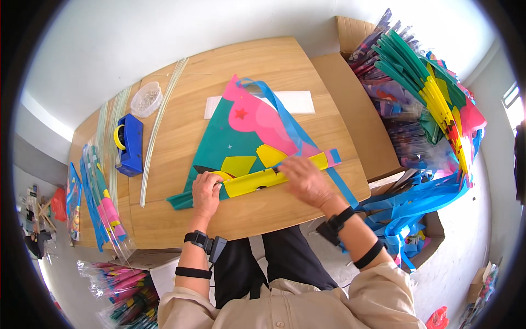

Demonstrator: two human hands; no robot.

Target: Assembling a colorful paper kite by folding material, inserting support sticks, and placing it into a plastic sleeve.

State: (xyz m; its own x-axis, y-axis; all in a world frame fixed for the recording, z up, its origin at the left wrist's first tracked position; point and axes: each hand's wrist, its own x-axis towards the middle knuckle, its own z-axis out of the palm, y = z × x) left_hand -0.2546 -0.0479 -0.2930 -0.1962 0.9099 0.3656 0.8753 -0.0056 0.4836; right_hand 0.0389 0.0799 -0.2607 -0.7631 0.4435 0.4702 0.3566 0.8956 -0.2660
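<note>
A kite (213, 140) of green, pink and yellow sheet lies on the wooden table before me, its pointed tip away from me. Its near edge is folded into a flat yellow and green strip (246, 185). My left hand (206, 192) is closed on the strip's left part, fingers curled over it. Over the strip's right part is my right hand (304, 180), its fingers smeared by motion; I cannot tell if they grip. A blue ribbon tail (274, 104) loops from the tip and passes under the strip's right end.
Thin pale rods (163, 129), a blue tape dispenser (130, 145) and a clear plastic tub (146, 100) sit at the left. Packed kites (104, 203) hang over the left edge. A white sheet (296, 102) lies behind the kite. Boxes (356, 109) with kites stand at the right.
</note>
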